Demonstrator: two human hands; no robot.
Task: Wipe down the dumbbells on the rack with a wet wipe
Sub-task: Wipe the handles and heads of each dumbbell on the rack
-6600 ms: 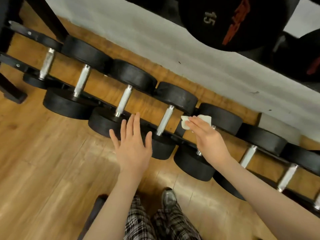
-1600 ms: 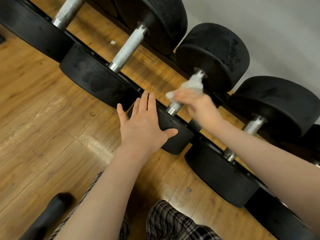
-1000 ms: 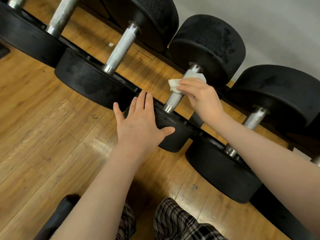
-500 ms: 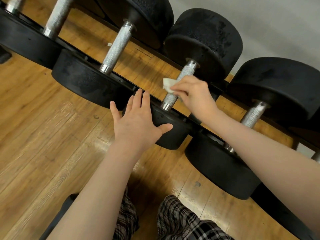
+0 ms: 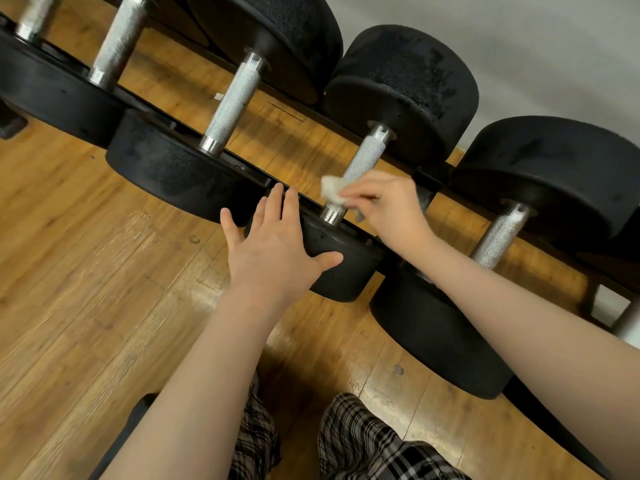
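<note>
- We have our right hand [image 5: 388, 209] at frame centre, fingers curled, pinching the wet wipe [image 5: 331, 189] around the lower end of a knurled handle [image 5: 360, 164].
- Our left hand [image 5: 273, 244] lies flat, fingers straight, on that dumbbell's near head [image 5: 343, 268].
- We judge this handle half-wiped; dumbbells [image 5: 235, 95] at upper left and right [image 5: 502, 233] show no sign either way.
</note>
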